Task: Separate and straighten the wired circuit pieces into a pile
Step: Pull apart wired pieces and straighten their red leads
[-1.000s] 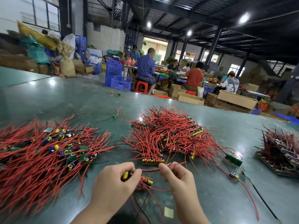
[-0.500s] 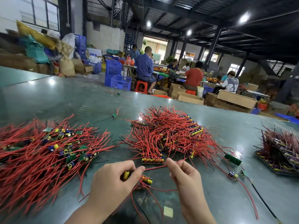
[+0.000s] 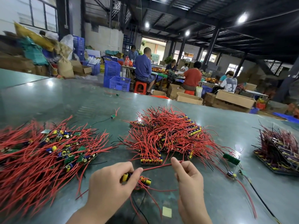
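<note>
The left hand [image 3: 111,183] grips a small circuit piece [image 3: 125,177] with a yellow capacitor, fingers curled round it and thumb pressing at the point where its red wire [image 3: 157,167] leaves. The right hand [image 3: 188,177] pinches that same wire further along, between thumb and forefinger, the other fingers loosely curled. The wire runs between the two hands, nearly level and rising slightly to the right, so its long axis lies across the body, left to right. My guess is the next move is a pull along that line to draw the wire straight, and the right hand is the one placed to slide outward.

More joined pieces [image 3: 145,181] hang just under the left hand, their wires trailing toward the near edge of the table [image 3: 64,101]; these look likely to snag. The sorted pile [image 3: 40,152] lies to the left, just beside the left hand, so that hand is nearer for setting the piece down. The tangled heap [image 3: 168,136] sits directly ahead, its nearest strip of boards close to the stretched wire. A third stack [image 3: 279,151] rests well apart on the right, and loose pieces [image 3: 231,174] lie to the right of the right hand
</note>
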`<control>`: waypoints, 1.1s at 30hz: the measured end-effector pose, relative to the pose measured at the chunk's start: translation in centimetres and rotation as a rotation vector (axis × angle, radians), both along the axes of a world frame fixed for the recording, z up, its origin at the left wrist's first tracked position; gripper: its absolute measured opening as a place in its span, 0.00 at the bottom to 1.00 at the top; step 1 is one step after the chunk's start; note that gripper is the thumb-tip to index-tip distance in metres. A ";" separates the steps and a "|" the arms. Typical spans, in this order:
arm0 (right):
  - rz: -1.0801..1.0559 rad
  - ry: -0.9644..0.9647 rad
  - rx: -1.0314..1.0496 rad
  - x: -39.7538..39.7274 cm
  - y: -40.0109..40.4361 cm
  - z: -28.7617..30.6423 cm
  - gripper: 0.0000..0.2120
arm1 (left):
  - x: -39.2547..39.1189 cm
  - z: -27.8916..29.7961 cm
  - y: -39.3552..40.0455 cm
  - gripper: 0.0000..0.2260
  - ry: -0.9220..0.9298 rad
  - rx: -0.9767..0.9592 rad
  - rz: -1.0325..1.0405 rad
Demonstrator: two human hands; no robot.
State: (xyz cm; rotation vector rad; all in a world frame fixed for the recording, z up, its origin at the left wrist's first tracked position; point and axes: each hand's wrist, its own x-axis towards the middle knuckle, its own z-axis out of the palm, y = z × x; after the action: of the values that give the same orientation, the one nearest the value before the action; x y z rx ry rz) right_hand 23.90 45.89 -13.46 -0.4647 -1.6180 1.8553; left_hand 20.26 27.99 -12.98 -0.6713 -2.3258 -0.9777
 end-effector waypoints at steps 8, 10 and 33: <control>0.433 -0.148 -0.877 -0.3 1.0 0.8 0.17 | -0.8 -0.5 -0.1 0.22 -0.125 0.120 -0.061; 0.454 -0.126 -0.859 -0.4 1.0 0.9 0.17 | -1.0 -0.3 -0.2 0.24 -0.165 0.168 -0.095; 0.470 0.224 -0.474 -0.9 0.6 1.7 0.05 | -3.2 0.5 -1.3 0.11 -0.812 1.216 -0.534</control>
State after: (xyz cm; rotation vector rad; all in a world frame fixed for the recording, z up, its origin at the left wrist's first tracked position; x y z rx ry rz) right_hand 22.96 46.47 -11.78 -0.0564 -1.1972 2.5567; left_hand 17.06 26.73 -12.46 -0.3559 -1.4901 -2.9222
